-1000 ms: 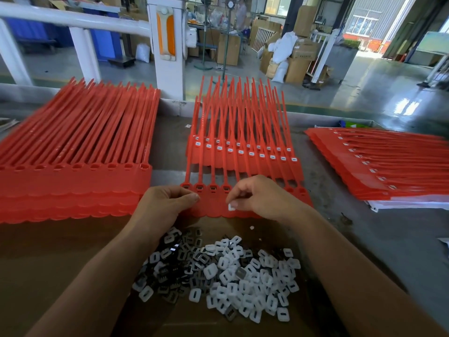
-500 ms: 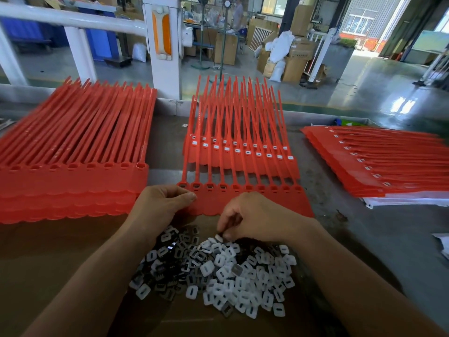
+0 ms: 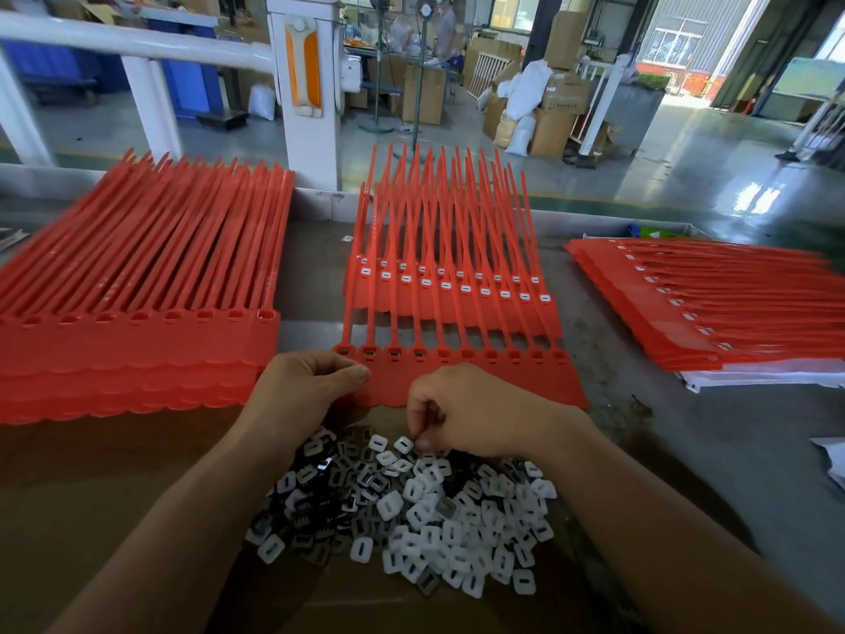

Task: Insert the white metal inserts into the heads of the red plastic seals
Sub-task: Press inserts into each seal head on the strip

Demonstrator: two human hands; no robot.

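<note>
Head view: holding red seal strip (image 3: 480,377) in left grip (image 3: 302,386), pinching 1 white insert (image 3: 404,444) on pile (image 3: 434,519) in right grip (image 3: 475,414).

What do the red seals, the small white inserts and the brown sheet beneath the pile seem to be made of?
The red seals: moulded plastic, smooth with a dull sheen, thin bendy tails. The white inserts: matte white faces, dark glinting undersides, likely coated metal. The brown sheet: probably cardboard, flat and matte.
</note>
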